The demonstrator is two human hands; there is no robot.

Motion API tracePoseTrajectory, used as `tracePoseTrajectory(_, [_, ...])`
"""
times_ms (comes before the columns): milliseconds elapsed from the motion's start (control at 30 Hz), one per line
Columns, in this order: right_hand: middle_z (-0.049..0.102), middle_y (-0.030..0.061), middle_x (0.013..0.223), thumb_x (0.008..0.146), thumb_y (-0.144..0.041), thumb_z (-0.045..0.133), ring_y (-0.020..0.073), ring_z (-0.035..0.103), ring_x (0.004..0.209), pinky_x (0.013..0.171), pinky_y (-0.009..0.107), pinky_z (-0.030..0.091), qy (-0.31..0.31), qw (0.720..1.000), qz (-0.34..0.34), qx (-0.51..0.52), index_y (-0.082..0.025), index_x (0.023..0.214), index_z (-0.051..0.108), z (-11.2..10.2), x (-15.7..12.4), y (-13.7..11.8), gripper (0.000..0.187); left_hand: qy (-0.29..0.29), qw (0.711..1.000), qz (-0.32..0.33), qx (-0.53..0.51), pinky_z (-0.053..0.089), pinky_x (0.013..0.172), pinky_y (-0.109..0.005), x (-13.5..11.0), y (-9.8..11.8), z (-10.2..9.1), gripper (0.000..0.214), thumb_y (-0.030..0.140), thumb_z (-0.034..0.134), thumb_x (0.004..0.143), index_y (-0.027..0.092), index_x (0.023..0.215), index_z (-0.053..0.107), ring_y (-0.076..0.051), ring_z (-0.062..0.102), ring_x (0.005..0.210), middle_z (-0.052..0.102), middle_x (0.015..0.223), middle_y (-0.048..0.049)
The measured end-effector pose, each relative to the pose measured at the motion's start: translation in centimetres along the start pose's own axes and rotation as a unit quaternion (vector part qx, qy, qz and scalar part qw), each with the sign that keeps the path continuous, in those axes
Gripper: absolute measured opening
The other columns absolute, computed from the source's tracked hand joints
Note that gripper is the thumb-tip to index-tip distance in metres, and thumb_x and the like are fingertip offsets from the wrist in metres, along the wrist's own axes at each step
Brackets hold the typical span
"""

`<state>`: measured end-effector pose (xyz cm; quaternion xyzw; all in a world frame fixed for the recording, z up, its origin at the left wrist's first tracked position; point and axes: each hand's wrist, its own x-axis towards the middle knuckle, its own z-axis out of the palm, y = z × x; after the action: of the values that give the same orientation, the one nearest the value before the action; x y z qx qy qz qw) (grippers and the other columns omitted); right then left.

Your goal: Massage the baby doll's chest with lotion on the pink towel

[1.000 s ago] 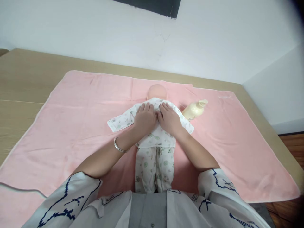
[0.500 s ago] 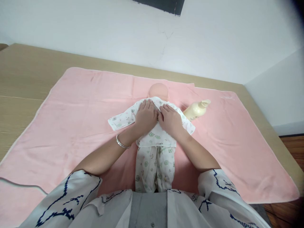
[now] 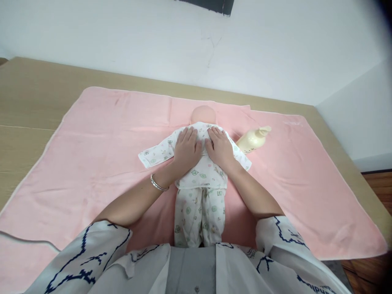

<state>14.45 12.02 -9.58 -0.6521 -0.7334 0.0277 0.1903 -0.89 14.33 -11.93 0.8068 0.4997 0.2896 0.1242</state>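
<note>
A baby doll with a smooth, bald head lies stretched out in a white printed top and matching trousers. Flat on the left half of the doll's upper body rests my left hand, a silver bangle at its wrist. My right hand lies on the other half, fingers extended towards the shoulder. Both thumbs point inward with a narrow gap of cloth between them. One sleeve of the top spreads out to the left; the right sleeve is partly hidden behind my right hand and forearm.
Under the doll a pink blanket covers much of the wooden table. A cream pump bottle lies tilted right of the doll. A grey cord crosses the left front. A white wall rises behind.
My hands have slid slightly apart, my right hand a little up and to the right. The cloth gap between the thumbs is wider. The doll and bottle stay in place.
</note>
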Motion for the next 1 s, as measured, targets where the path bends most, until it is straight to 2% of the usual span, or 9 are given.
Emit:
tracePoseTrajectory(133, [0.046, 0.0191, 0.153, 0.101, -0.031, 0.034, 0.0313, 0.036, 0.146, 0.123, 0.051, 0.023, -0.025, 1.0, -0.004, -0.015, -0.004, 0.146, 0.045, -0.4, 0.2, -0.2, 0.053, -0.003, 1.0, -0.006, 0.016, 0.024, 0.125, -0.053, -0.3, 0.5, -0.2, 0.054, 0.032, 0.032, 0.099, 0.004, 0.143, 0.046, -0.032, 0.034, 0.148, 0.046, 0.153, -0.0178])
tracePoseTrajectory(233, [0.041, 0.0217, 0.155, 0.103, -0.033, 0.031, 0.0355, 0.034, 0.147, 0.121, 0.057, 0.024, -0.056, 0.998, -0.005, -0.023, -0.003, 0.149, 0.04, -0.9, -0.5, -1.5, 0.056, -0.01, 0.999, -0.011, 0.03, 0.021, 0.125, -0.056, -0.3, 0.7, -0.5, 0.053, 0.028, 0.033, 0.098, 0.006, 0.144, 0.045, -0.033, 0.034, 0.148, 0.045, 0.154, -0.0177])
tracePoseTrajectory(400, [0.039, 0.0196, 0.157, 0.104, -0.035, 0.025, 0.0372, 0.03, 0.148, 0.121, 0.057, 0.024, -0.038, 0.999, -0.005, -0.033, -0.005, 0.149, 0.041, -1.1, -2.1, -3.7, 0.057, -0.056, 0.998, -0.008, 0.016, 0.02, 0.125, -0.058, 0.3, 0.3, -0.9, 0.055, 0.023, 0.034, 0.095, 0.006, 0.146, 0.042, -0.033, 0.031, 0.149, 0.043, 0.155, -0.0172])
tracePoseTrajectory(533, [0.041, 0.0161, 0.157, 0.104, -0.033, 0.026, 0.0328, 0.033, 0.148, 0.122, 0.055, 0.025, -0.041, 0.999, -0.004, -0.014, -0.009, 0.148, 0.044, -1.0, -1.2, -2.4, 0.053, -0.044, 0.999, -0.002, 0.015, 0.022, 0.124, -0.057, -0.4, 1.0, -1.0, 0.054, 0.025, 0.032, 0.097, 0.006, 0.148, 0.04, -0.033, 0.029, 0.15, 0.042, 0.156, -0.0186])
tracePoseTrajectory(700, [0.038, 0.0179, 0.158, 0.103, -0.03, 0.029, 0.0331, 0.031, 0.149, 0.121, 0.057, 0.025, -0.052, 0.999, 0.008, -0.014, -0.008, 0.148, 0.042, -1.2, -0.4, -1.3, 0.052, -0.04, 0.998, 0.032, 0.046, 0.023, 0.124, -0.054, -1.7, 2.3, -1.3, 0.053, 0.022, 0.031, 0.099, 0.007, 0.148, 0.04, -0.033, 0.028, 0.151, 0.039, 0.158, -0.0165])
tracePoseTrajectory(867, [0.043, 0.0246, 0.153, 0.102, -0.031, 0.032, 0.0363, 0.036, 0.146, 0.118, 0.053, 0.033, -0.066, 0.996, -0.015, -0.057, -0.001, 0.148, 0.041, -2.1, -2.5, -2.8, 0.055, -0.083, 0.997, 0.006, 0.005, 0.027, 0.124, -0.051, 0.6, 0.4, -1.8, 0.052, 0.026, 0.03, 0.099, 0.007, 0.145, 0.045, -0.03, 0.034, 0.149, 0.043, 0.156, -0.0157])
tracePoseTrajectory(933, [0.047, 0.0247, 0.151, 0.102, -0.03, 0.034, 0.036, 0.04, 0.144, 0.117, 0.051, 0.036, -0.077, 0.995, -0.029, -0.064, -0.002, 0.146, 0.045, -2.4, -2.9, -2.9, 0.053, -0.079, 0.997, -0.006, -0.009, 0.028, 0.123, -0.05, 1.3, -0.3, -1.8, 0.052, 0.03, 0.029, 0.1, 0.008, 0.145, 0.046, -0.028, 0.036, 0.147, 0.045, 0.154, -0.0151])
tracePoseTrajectory(1000, [0.049, 0.0219, 0.15, 0.102, -0.029, 0.032, 0.0336, 0.042, 0.143, 0.118, 0.049, 0.036, -0.081, 0.995, -0.034, -0.052, -0.005, 0.145, 0.047, -2.5, -2.5, -2.3, 0.051, -0.064, 0.998, -0.012, 0.001, 0.028, 0.123, -0.051, 1.1, -0.2, -1.6, 0.053, 0.031, 0.028, 0.101, 0.008, 0.145, 0.046, -0.029, 0.036, 0.147, 0.045, 0.154, -0.0153])
